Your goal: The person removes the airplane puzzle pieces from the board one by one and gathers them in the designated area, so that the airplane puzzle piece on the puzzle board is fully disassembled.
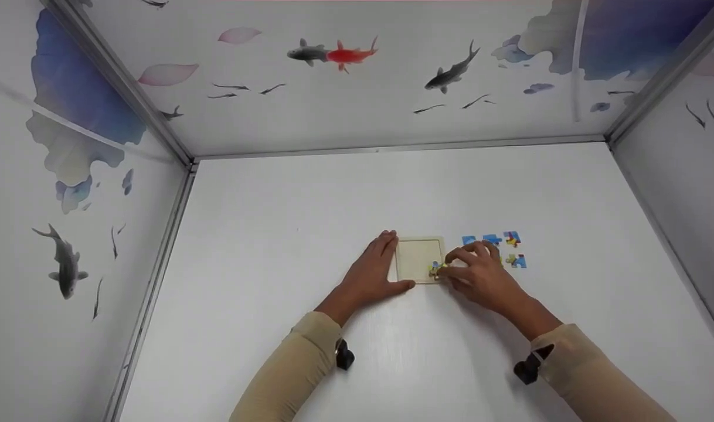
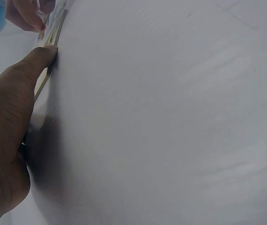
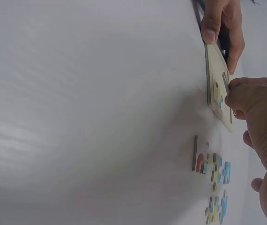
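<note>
A square wooden puzzle tray [image 1: 415,252] with a raised rim lies flat on the white table. My left hand [image 1: 371,269] holds it at its left side, thumb on the near edge and fingers by the far left corner. A yellow and blue jigsaw piece [image 3: 218,93] sits in the tray's near right corner. Above that corner, my right hand [image 1: 477,274] pinches another thin jigsaw piece [image 3: 226,83] between thumb and fingers. Its printed face is mostly hidden. Loose jigsaw pieces [image 1: 512,238] lie right of the tray, some partly covered by my right hand in the head view.
The loose pieces, blue, yellow and red, lie in rough rows; one red-marked piece [image 3: 200,159] is nearest in the right wrist view. White panels [image 1: 357,99] painted with fish border the table [image 1: 310,199] at the back and sides.
</note>
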Motion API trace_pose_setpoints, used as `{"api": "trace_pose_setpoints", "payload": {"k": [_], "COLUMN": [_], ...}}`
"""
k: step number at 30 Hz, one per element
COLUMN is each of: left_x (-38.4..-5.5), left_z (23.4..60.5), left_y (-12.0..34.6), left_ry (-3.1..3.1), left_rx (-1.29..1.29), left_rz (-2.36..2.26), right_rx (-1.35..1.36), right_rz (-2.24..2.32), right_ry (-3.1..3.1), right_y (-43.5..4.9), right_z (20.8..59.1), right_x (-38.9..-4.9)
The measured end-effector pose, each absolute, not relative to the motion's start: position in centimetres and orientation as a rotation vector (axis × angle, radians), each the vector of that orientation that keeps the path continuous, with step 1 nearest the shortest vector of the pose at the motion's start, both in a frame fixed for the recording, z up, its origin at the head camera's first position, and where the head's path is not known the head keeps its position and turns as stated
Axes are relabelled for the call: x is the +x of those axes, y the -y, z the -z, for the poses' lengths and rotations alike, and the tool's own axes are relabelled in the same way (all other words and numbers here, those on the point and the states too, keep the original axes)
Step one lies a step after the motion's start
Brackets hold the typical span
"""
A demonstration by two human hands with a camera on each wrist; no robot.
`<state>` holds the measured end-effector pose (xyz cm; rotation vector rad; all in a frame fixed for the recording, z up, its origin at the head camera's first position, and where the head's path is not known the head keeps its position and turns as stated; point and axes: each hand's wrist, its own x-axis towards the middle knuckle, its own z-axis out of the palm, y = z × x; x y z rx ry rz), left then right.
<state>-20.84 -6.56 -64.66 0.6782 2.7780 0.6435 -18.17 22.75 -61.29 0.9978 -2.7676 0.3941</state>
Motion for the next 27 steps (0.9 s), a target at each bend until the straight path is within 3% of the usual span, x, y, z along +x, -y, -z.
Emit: {"api": "trace_pose_setpoints", "payload": {"k": [27], "left_x": [-20.6], "left_z": [64.5], "left_y": [6.4], "left_ry": [-2.776], "left_rx": [0.641], "left_rz": [-0.677], "right_rx": [0.793], "right_rz": [-0.456], "right_ry": [2.697], "right_y": [-31.5], "right_z": [61.8], "right_x": [-14.6]}}
